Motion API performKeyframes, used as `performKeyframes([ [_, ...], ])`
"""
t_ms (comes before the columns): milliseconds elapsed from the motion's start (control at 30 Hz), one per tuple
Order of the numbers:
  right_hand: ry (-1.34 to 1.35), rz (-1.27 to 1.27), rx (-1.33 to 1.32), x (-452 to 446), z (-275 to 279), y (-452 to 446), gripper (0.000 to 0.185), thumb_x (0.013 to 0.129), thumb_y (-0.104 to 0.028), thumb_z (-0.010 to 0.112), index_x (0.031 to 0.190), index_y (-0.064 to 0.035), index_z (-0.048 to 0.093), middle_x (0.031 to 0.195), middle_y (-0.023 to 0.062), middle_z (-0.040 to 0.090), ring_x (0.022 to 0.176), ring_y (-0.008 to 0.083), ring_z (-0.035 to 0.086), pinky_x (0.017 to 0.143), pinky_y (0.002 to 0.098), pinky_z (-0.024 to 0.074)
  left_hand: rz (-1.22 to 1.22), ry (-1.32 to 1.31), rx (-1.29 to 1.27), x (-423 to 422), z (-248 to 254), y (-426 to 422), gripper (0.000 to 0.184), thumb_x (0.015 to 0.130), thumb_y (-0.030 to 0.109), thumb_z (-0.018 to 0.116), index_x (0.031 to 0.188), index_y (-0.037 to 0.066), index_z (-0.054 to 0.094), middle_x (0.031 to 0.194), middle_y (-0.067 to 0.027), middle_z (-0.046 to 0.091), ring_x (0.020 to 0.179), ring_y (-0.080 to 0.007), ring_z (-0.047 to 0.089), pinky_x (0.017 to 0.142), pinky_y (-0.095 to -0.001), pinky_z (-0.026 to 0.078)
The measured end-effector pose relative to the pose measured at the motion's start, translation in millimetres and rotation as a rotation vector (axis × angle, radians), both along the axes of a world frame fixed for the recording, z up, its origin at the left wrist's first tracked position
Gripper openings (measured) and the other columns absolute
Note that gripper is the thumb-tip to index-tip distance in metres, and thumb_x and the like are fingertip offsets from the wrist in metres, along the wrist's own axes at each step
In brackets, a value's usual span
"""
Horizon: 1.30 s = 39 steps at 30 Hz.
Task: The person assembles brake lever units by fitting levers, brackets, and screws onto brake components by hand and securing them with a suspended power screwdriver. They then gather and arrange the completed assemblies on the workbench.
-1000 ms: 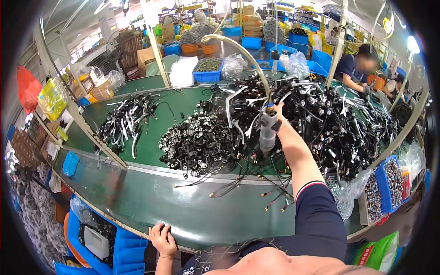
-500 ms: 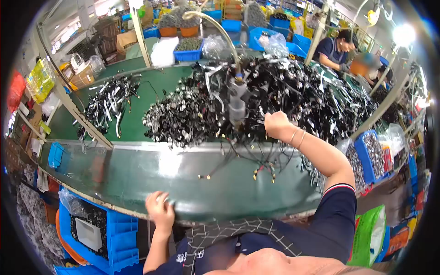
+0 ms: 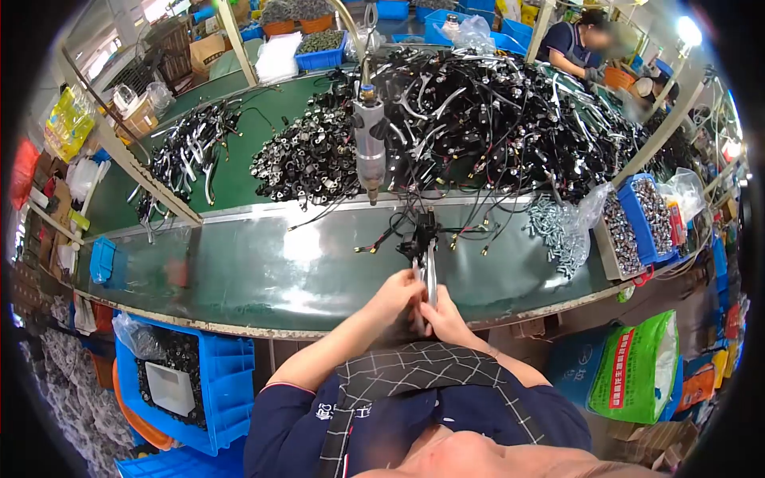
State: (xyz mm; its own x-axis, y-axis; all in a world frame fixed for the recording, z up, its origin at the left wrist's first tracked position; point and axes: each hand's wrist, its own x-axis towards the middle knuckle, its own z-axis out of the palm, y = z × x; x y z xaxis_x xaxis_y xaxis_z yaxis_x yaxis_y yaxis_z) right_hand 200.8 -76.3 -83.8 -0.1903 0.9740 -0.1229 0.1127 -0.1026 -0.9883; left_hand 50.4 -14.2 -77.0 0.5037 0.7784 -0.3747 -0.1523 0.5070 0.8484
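Observation:
In front of my chest, my left hand (image 3: pixel 396 295) and my right hand (image 3: pixel 446 319) are close together, fingers closed around the silver ends of brake levers (image 3: pixel 432 275). Two silver blades show side by side, pointing away from me. Their black housings (image 3: pixel 421 235) rest over the green bench, with dark cables and small connectors spreading to either side. My fingers hide the near ends of the levers. Just beyond hangs a silver power driver (image 3: pixel 370 147), tip down, apart from both hands.
A big heap of black brake levers (image 3: pixel 494 119) covers the back, beside a pile of small black clamps (image 3: pixel 307 155). Loose screws (image 3: pixel 558 231) lie at right near a blue bin (image 3: pixel 647 215). A blue crate (image 3: pixel 227 390) stands low left. A co-worker (image 3: pixel 575 48) sits far right.
My right hand has come back from the heap to my chest, bringing brake levers with trailing cables. The left hand has moved right to meet it. The view has shifted slightly.

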Motion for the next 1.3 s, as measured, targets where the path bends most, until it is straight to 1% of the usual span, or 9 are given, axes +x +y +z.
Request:
performKeyframes([
  [167, -0.021, 0.098, -0.217, 12, 37, 5, 0.018, 0.095, -0.02, 0.045, 0.092, -0.0027, 0.04, 0.065, 0.006, 0.058, 0.05, 0.0102, 0.054, 0.046, 0.0206, 0.0433, 0.193, 0.062, -0.01, -35, 22, -21, 0.028, 0.087, 0.007, 0.05, 0.114, -0.001, 0.048, 0.075, -0.001, 0.05, 0.051, -0.008, 0.044, 0.045, -0.0211, 0.035],
  [367, 0.29, 0.363, -0.203, 23, 44, -6, 0.013, 0.096, -0.018, 0.042, 0.094, -0.0062, 0.038, 0.074, 0.0081, 0.06, 0.06, 0.0081, 0.054, 0.054, 0.0211, 0.0438, 0.622, 0.272, 0.261, -84, 35, -66, 0.015, 0.094, 0.011, 0.043, 0.106, 0.003, 0.045, 0.069, 0.0028, 0.041, 0.049, -0.003, 0.036, 0.041, -0.0191, 0.027],
  [600, -0.157, 0.739, 0.06, -1, 39, 5, 0.019, 0.091, -0.018, 0.053, 0.099, -0.0035, 0.043, 0.071, 0.007, 0.057, 0.061, 0.0159, 0.053, 0.06, 0.0282, 0.0459, 0.945, 0.352, 0.354, -119, 44, -71, 0.019, 0.095, 0.012, 0.043, 0.112, 0.003, 0.043, 0.068, 0.0042, 0.039, 0.049, -0.0019, 0.034, 0.042, -0.0182, 0.027],
  [733, -0.061, 0.742, 0.127, -13, 35, 12, 0.022, 0.091, -0.019, 0.053, 0.102, -0.0031, 0.044, 0.067, 0.0081, 0.056, 0.056, 0.0187, 0.054, 0.056, 0.0298, 0.0454, 1.169, 0.484, 0.654, -133, 56, -69, 0.029, 0.096, 0.01, 0.04, 0.124, 0.001, 0.037, 0.078, 0.0017, 0.043, 0.056, -0.0007, 0.033, 0.045, -0.0154, 0.026],
  [867, 0.126, 0.541, -0.189, -34, 27, 10, 0.017, 0.094, -0.018, 0.047, 0.101, -0.0037, 0.042, 0.069, 0.0054, 0.059, 0.053, 0.0112, 0.053, 0.047, 0.0242, 0.0405, 0.966, 1.022, 0.898, -150, 30, -54, 0.03, 0.094, 0.007, 0.042, 0.121, -0.007, 0.042, 0.096, -0.018, 0.059, 0.082, -0.0271, 0.06, 0.072, -0.0318, 0.047],
  [900, 0.129, 0.487, -0.29, -42, 33, 10, 0.014, 0.095, -0.017, 0.045, 0.099, -0.0044, 0.04, 0.07, 0.0065, 0.059, 0.051, 0.0093, 0.051, 0.045, 0.0224, 0.0379, 0.887, 0.824, 0.698, -144, 31, -52, 0.032, 0.092, 0.009, 0.043, 0.12, -0.007, 0.043, 0.11, -0.0274, 0.056, 0.106, -0.039, 0.054, 0.089, -0.0391, 0.042],
  [1067, 0.13, 0.596, -0.406, -62, 32, 13, 0.015, 0.097, -0.019, 0.041, 0.097, -0.0045, 0.037, 0.073, 0.0109, 0.061, 0.049, 0.0098, 0.053, 0.043, 0.0221, 0.0414, 0.538, 0.856, 0.398, -145, -14, -30, 0.03, 0.09, 0.014, 0.046, 0.112, -0.006, 0.045, 0.106, -0.0283, 0.056, 0.101, -0.0402, 0.055, 0.083, -0.0439, 0.044],
  [1200, 0.003, 0.765, -0.408, -78, 24, 27, 0.018, 0.096, -0.021, 0.042, 0.097, -0.0033, 0.04, 0.079, 0.0133, 0.064, 0.05, 0.0114, 0.055, 0.045, 0.0234, 0.0459, 0.357, 0.979, 0.221, -129, 41, -29, 0.029, 0.09, 0.017, 0.047, 0.112, -0.002, 0.046, 0.106, -0.0269, 0.057, 0.099, -0.0394, 0.056, 0.08, -0.0464, 0.044],
  [1300, -0.154, 0.941, -0.119, -88, 36, 33, 0.03, 0.096, -0.028, 0.038, 0.096, -0.0009, 0.05, 0.075, 0.0098, 0.065, 0.051, 0.0138, 0.058, 0.046, 0.0264, 0.0474, 0.294, 1.344, 0.459, -134, 64, -30, 0.03, 0.087, 0.019, 0.053, 0.11, 0.0, 0.049, 0.106, -0.0227, 0.056, 0.095, -0.0372, 0.056, 0.076, -0.0463, 0.046],
])
